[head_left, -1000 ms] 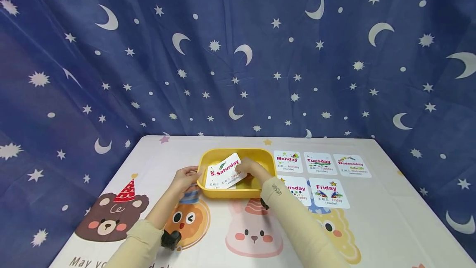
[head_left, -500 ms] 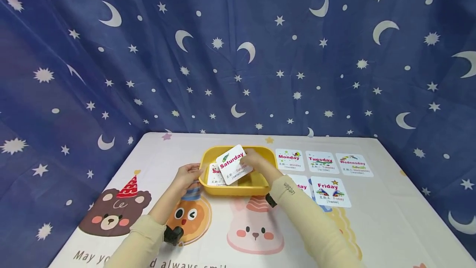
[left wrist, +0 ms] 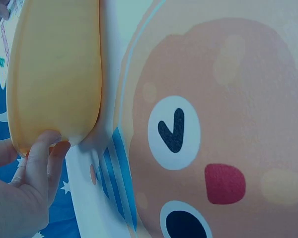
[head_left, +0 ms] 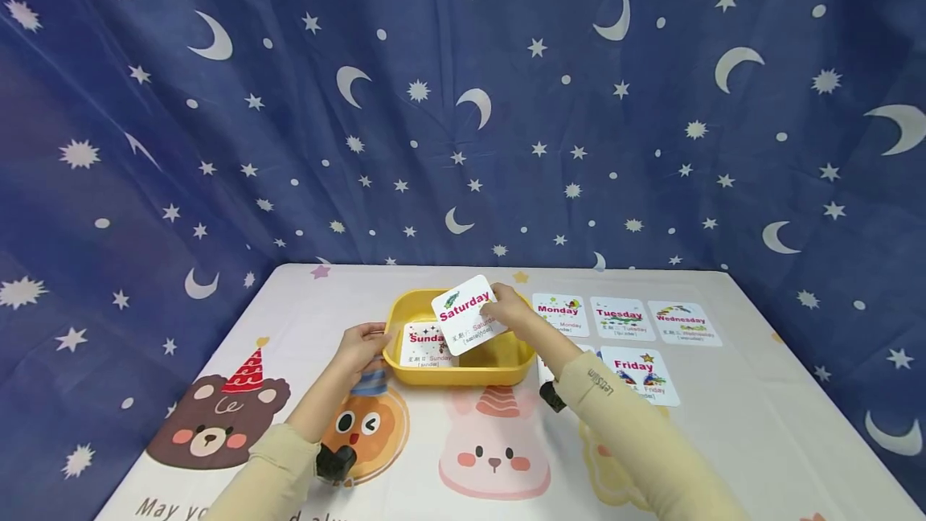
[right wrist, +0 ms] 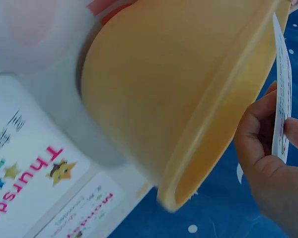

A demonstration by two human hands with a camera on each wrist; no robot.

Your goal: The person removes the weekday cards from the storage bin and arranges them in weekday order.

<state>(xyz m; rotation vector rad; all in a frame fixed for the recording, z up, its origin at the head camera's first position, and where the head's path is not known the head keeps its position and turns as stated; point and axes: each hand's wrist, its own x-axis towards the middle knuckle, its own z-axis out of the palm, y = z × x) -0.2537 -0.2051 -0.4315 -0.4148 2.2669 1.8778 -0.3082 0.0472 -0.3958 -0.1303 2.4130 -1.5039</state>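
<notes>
My left hand (head_left: 359, 346) grips the left end of a yellow plastic basket (head_left: 463, 377), its thumb and fingers on either side of the rim in the left wrist view. Between the thumb and fingers of my right hand (head_left: 509, 309) is the Saturday card (head_left: 463, 320), white with rounded corners, pinched by its right side. It is tilted over the basket's middle. A Sunday card (head_left: 425, 352) lies inside at the left, partly covered by the Saturday card. Seen edge-on in the right wrist view, the held card (right wrist: 282, 94) stands beside the basket's rim.
Right of the basket, the Monday (head_left: 559, 313), Tuesday (head_left: 622, 319) and Wednesday (head_left: 684, 323) cards form a back row. In front lie the Friday card (head_left: 638, 376) and the Thursday card (right wrist: 25, 163), the latter mostly behind my right sleeve in the head view. Cartoon animals decorate the tablecloth.
My right hand has lifted the Saturday card up and to the right, uncovering more of the Sunday card. The right sleeve now hides most of the Thursday card. My left hand stays on the basket.
</notes>
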